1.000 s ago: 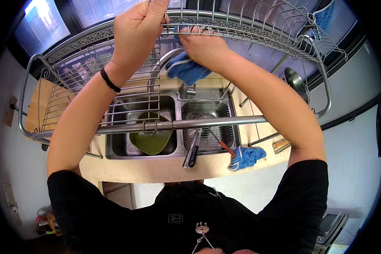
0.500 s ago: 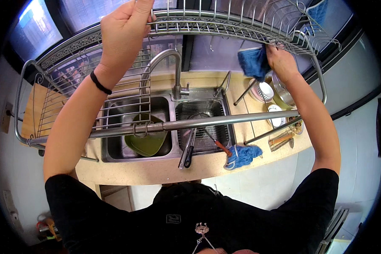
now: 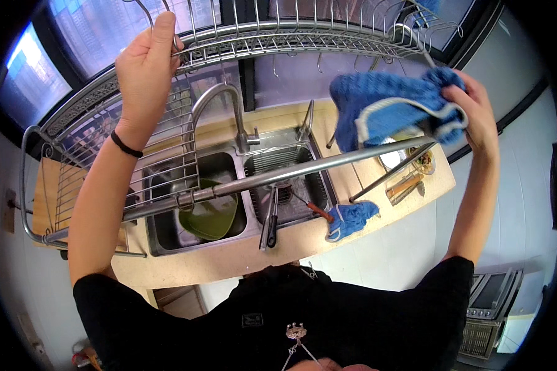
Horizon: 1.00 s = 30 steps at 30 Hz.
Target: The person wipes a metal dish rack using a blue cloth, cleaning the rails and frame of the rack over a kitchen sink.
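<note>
A steel dish rack [image 3: 278, 41] spans the counter above a double sink. My left hand [image 3: 143, 77] is closed around wires at the left part of its upper tier, thumb up. My right hand [image 3: 478, 116] grips a blue cloth [image 3: 377, 91] with white edging by its bunched right end. The cloth hangs spread out and slightly blurred, above the rack's front tube [image 3: 291, 175] at the right. A second blue cloth [image 3: 354, 217] lies crumpled on the counter's front edge, against the brown handle of a tool.
A green basin [image 3: 211, 217] sits in the left sink bowl. Long-handled utensils [image 3: 270, 219] lean out of the right bowl. A curved faucet [image 3: 236, 117] rises behind. Dishes [image 3: 391, 159] and a knife-like item [image 3: 405, 188] lie on the counter at right.
My right hand has drawn the blue cloth from under the rack's right side out toward me and to the right, where it spreads wider. My left hand keeps hold of the rack; the view has shifted.
</note>
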Motion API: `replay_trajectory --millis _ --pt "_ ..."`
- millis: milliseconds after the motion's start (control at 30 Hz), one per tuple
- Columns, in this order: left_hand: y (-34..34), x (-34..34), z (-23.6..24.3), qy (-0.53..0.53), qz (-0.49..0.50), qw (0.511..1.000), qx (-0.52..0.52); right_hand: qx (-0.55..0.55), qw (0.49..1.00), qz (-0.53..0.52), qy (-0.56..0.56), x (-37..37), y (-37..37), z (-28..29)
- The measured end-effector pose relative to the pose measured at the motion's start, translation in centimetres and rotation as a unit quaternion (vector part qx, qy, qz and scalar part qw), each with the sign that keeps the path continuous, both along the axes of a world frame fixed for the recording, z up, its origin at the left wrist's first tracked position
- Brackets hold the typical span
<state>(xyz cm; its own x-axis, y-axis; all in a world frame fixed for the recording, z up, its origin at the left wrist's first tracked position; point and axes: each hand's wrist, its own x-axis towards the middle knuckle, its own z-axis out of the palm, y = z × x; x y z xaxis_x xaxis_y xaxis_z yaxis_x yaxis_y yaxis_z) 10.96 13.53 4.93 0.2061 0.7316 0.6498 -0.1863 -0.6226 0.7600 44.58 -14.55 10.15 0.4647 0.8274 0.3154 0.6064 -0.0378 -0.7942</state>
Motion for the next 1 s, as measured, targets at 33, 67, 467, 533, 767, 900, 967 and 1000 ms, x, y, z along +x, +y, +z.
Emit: replay_trajectory --millis 33,67,467,533,767,900,967,1000 --pt "0.0 -0.1 -0.1 0.008 0.008 1.000 -0.003 -0.003 1.000 -0.013 -0.015 0.0 -1.2 -0.3" --pt "-0.2 0.0 0.2 0.009 0.005 1.000 -0.004 -0.044 0.998 -0.005 -0.032 0.9 -3.0 -0.8" --pt "0.3 0.4 -0.3 0.004 0.005 1.000 -0.002 0.119 0.962 -0.007 -0.247 -8.3 -0.6 -10.0" --pt "0.1 0.4 -0.2 0.005 0.008 1.000 0.007 0.148 0.943 0.044 -0.294 -11.5 1.2 -9.9" --pt "-0.6 0.7 0.1 0.021 0.029 0.999 -0.008 0.151 0.893 0.143 -0.399 -24.6 7.6 -10.1" --pt "-1.3 0.7 0.7 0.011 0.021 0.999 -0.033 0.154 0.843 0.146 -0.493 -26.0 8.6 -10.3" --pt "-1.2 0.6 0.9 0.010 0.024 0.999 -0.043 0.223 0.824 0.123 -0.507 -24.2 8.3 -10.9" --pt "-1.2 0.5 1.0 0.008 0.026 0.998 -0.051 0.239 0.823 0.122 -0.500 -23.5 8.2 -11.1"
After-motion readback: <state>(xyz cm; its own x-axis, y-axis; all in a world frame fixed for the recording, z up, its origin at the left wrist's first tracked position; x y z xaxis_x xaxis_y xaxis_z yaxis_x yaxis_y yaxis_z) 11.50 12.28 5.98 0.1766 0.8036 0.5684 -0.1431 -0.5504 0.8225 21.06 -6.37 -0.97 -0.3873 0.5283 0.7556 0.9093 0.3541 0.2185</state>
